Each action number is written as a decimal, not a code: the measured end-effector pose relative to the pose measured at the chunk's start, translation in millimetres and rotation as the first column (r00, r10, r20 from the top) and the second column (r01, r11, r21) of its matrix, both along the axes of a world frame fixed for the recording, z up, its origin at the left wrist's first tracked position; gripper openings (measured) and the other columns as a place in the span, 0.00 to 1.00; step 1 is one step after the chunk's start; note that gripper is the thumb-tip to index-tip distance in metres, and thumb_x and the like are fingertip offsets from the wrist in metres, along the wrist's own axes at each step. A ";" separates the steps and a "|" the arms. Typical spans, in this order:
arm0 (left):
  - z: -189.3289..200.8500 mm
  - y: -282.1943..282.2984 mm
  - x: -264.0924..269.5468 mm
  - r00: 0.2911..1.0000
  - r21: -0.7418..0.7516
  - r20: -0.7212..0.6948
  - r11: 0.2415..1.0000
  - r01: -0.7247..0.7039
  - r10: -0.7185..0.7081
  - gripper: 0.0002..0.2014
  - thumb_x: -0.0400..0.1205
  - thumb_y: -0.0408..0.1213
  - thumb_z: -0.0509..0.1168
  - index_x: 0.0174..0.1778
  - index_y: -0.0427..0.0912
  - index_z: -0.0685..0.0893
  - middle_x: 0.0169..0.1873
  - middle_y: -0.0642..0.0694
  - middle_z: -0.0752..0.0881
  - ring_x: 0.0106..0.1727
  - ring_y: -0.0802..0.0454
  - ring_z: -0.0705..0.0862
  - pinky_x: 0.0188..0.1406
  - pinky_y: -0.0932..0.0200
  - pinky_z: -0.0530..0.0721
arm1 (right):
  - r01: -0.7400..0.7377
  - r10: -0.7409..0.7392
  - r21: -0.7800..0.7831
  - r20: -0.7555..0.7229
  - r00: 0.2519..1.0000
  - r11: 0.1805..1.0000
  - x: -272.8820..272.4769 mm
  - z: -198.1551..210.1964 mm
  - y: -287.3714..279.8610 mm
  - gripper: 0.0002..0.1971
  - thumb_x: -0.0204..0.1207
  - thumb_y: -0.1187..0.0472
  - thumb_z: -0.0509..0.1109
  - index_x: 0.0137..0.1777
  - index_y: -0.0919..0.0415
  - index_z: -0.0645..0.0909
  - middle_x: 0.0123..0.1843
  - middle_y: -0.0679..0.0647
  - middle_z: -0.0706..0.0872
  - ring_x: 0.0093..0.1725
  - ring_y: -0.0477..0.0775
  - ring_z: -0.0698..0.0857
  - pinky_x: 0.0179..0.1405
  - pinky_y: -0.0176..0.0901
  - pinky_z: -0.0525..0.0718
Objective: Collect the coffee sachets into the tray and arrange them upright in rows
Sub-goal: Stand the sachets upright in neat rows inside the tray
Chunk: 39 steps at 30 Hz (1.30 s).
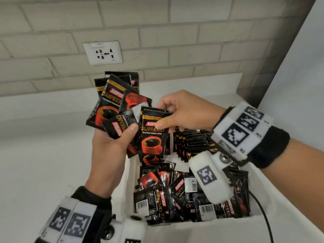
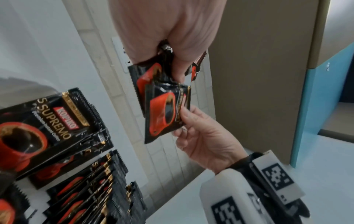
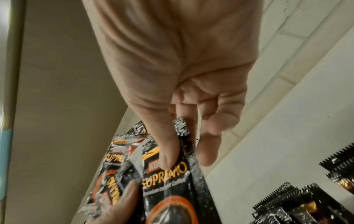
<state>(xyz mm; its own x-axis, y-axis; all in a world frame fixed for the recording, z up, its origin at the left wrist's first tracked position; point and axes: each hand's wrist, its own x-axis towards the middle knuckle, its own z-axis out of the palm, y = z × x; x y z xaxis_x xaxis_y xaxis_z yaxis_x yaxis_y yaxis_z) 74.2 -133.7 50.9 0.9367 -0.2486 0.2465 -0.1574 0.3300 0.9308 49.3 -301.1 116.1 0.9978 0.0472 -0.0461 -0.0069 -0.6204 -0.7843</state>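
A single sachet point(image 1: 153, 135) hangs upright above the tray's far left corner, its serrated top edge pinched in the right hand point(image 1: 185, 112), thumb on the front face and fingers behind. Its left edge overlaps a fanned bunch point(image 1: 116, 106) of sachets grasped in the left hand point(image 1: 108, 149), thumb pressed across their fronts; the bunch splays up and away toward the wall, faces at mixed angles. Both grips are clenched on sachets, held in the air over the tray's left wall.

Below, the white tray point(image 1: 201, 230) sits on the white table point(image 1: 43, 155). At its far end a row point(image 1: 192, 142) of sachets stands upright, packed face to face, serrated tops up, partly hidden by the right wrist. A strip of bare tray floor lies between that row and a loose pile point(image 1: 175, 195) lying flat and jumbled at the near end, reaching the near wall.

Left of the tray the table lies open. A brick wall with a socket point(image 1: 103, 53) bounds the far side; a panel closes the right.
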 end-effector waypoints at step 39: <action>-18.0 -18.2 -12.2 0.883 -0.112 -0.427 0.980 0.162 -0.195 0.13 0.76 0.22 0.61 0.54 0.38 0.81 0.42 0.40 0.91 0.38 0.48 0.90 0.32 0.53 0.90 | 0.177 -0.150 0.311 -0.110 0.983 0.934 -8.2 -38.1 -8.6 0.11 0.71 0.58 0.74 0.49 0.57 0.76 0.40 0.52 0.84 0.33 0.49 0.84 0.28 0.38 0.85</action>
